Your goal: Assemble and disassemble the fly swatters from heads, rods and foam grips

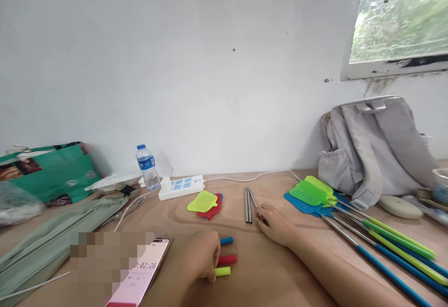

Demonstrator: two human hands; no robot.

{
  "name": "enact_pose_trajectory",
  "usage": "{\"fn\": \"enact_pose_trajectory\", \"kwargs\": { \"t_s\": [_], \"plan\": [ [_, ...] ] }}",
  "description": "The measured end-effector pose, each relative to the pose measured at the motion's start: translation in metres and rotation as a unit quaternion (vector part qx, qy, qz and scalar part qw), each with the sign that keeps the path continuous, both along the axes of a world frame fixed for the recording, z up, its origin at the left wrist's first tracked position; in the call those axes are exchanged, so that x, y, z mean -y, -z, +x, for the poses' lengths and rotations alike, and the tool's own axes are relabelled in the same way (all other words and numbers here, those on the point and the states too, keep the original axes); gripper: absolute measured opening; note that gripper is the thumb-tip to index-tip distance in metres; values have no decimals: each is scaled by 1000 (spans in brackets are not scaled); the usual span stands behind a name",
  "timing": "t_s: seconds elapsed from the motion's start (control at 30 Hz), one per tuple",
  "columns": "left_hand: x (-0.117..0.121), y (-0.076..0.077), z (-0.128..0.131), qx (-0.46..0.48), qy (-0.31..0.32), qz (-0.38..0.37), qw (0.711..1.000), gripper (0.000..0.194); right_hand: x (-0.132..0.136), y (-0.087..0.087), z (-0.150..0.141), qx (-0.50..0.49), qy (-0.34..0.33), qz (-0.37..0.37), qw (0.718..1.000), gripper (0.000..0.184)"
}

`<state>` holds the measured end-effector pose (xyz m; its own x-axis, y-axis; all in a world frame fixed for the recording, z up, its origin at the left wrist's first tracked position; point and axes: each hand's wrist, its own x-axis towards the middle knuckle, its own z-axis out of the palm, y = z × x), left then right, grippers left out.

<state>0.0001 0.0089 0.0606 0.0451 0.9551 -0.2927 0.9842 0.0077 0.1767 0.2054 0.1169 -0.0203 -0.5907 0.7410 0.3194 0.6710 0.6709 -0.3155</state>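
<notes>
1. Where the brown wooden surface (287, 283) comes nearest its near edge, we see a black-rimmed phone (147, 267) with a lit pinkish screen, left of the middle.
2. Just right of it, our left hand (203, 253) pinches a short yellow-green cylinder (224, 271) between thumb and forefinger. Beyond that cylinder lie a short red cylinder (229, 259) and a short blue cylinder (227, 240), roughly parallel.
3. Toward the right near corner we have the blue and green handles of the long metal-shafted mesh swatters (308, 190); their heads lie nearer the far edge.
4. Around the surface's middle, our right hand (275, 223) rests with its fingers closed on the near end of a slim silver metal rod (252, 198). Two thicker silver metal tubes (246, 209) lie side by side, left of it.
5. Farther left we find a loose yellow-green mesh swatter head (203, 201) overlapping a red one (215, 208).
6. Along the far edge stand a white rectangular power strip (182, 187), a clear plastic blue-capped bottle (149, 171) and, rightward, a grey fabric backpack (360, 153).
</notes>
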Motion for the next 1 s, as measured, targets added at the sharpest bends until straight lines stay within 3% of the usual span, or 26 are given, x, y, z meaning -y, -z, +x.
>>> {"fn": "enact_pose_trajectory", "kwargs": {
  "t_s": [0.2, 0.27, 0.37, 0.43, 0.57, 0.63, 0.77, 0.9, 1.0],
  "plan": [
    [0, 3, 0, 3, 40, 21, 999, 12, 5, 1, 14, 0, 79, -62, 995, 7],
    [1, 1, 2, -4, 42, 16, 999, 10, 6, 2, 21, -37, 86, -75, 993, 1],
    [1, -1, 7, 6, 44, 9, 999, 9, 7, 5, 28, -157, 62, -118, 979, 8],
    [-1, -1, 9, 42, 51, 9, 998, 8, 8, 5, 28, -290, 73, -188, 935, 12],
    [-5, 10, 18, 224, 78, 12, 972, 10, 15, 0, 20, -546, 109, -323, 765, 35],
    [-5, 18, 27, 331, 89, 28, 939, 9, 21, -7, 16, -605, 77, -351, 710, 41],
    [-3, 31, 46, 445, 89, 64, 889, 9, 34, -22, 13, -642, 0, -382, 664, 37],
    [-3, 40, 51, 455, 50, 85, 885, 20, 44, -29, 13, -657, -69, -414, 627, 23],
    [-6, 43, 50, 452, 34, 105, 885, 22, 47, -29, 12, -673, -96, -435, 590, 30]
  ]
}}
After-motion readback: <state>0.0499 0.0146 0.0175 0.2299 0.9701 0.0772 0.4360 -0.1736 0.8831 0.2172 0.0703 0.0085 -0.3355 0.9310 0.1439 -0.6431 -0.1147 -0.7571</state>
